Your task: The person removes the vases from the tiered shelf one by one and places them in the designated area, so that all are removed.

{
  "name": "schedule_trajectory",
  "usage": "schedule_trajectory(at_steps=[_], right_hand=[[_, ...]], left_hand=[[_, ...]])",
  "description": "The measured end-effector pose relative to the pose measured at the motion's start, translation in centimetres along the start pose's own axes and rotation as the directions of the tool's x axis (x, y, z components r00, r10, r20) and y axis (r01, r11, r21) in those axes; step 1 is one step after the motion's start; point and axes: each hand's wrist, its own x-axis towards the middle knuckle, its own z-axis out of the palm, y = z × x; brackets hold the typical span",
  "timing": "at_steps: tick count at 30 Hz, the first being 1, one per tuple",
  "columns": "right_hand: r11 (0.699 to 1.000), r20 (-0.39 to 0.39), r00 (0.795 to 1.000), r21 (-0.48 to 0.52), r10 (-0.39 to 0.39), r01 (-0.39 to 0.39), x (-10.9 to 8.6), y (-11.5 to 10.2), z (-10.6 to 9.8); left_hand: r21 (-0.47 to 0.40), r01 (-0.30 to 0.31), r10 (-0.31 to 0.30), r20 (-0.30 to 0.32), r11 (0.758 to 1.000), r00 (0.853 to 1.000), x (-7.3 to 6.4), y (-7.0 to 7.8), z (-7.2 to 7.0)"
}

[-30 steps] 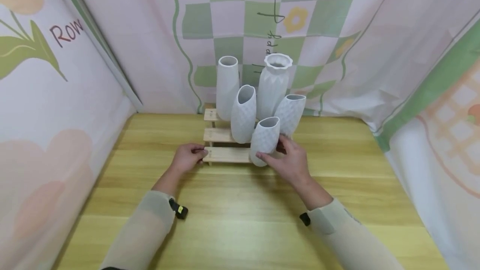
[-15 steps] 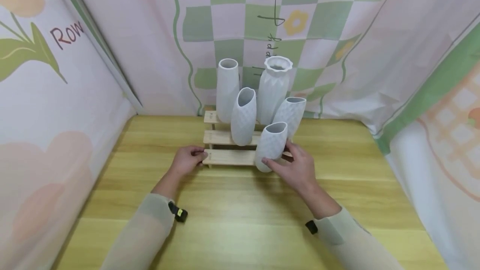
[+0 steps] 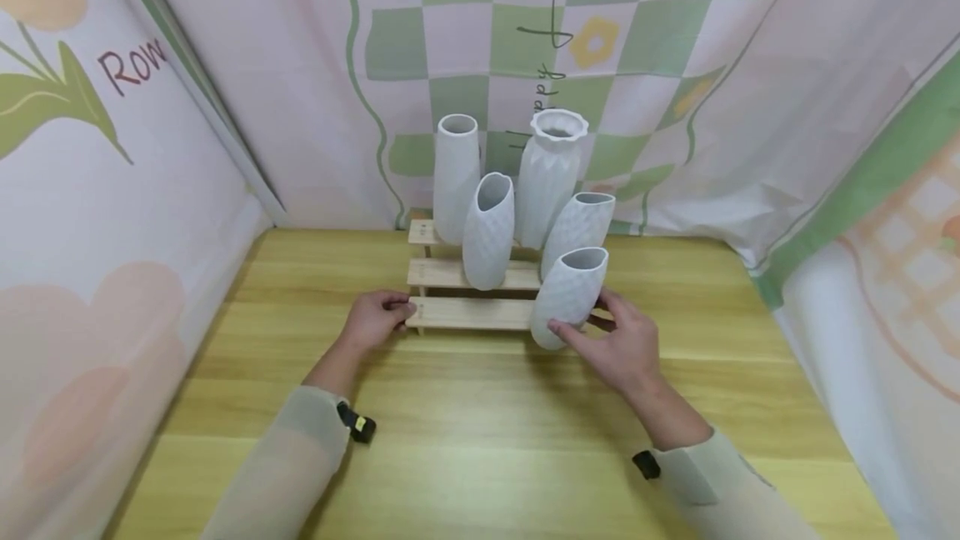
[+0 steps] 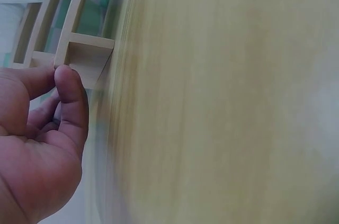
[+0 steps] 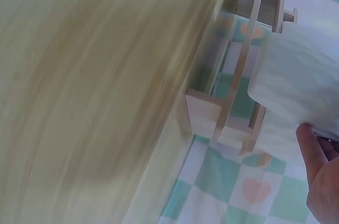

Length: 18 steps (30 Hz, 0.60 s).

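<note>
- The right grip curls thumb and fingers round a patterned vase, leaning at the right end of the wooden stand; the right wrist view shows its base apart from the lowest step.
- The left grip pinches the stand's left end; the left wrist view adds the end support below.
- Only the head view gives me all four other vases, on the stand's upper steps.
- Under the stand, the desk; behind it, a checked curtain, its heart print plain only at the right wrist.
</note>
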Motion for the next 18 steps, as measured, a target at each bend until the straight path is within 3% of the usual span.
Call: schedule_trajectory(at_steps=[18], right_hand=[[0.998,-0.069,0.998,-0.068,-0.002,-0.003,0.1,1.6,-2.9]], left_hand=[[-0.002,0.010,-0.010,-0.003,1.000,1.000,-0.1,0.2,0.1]])
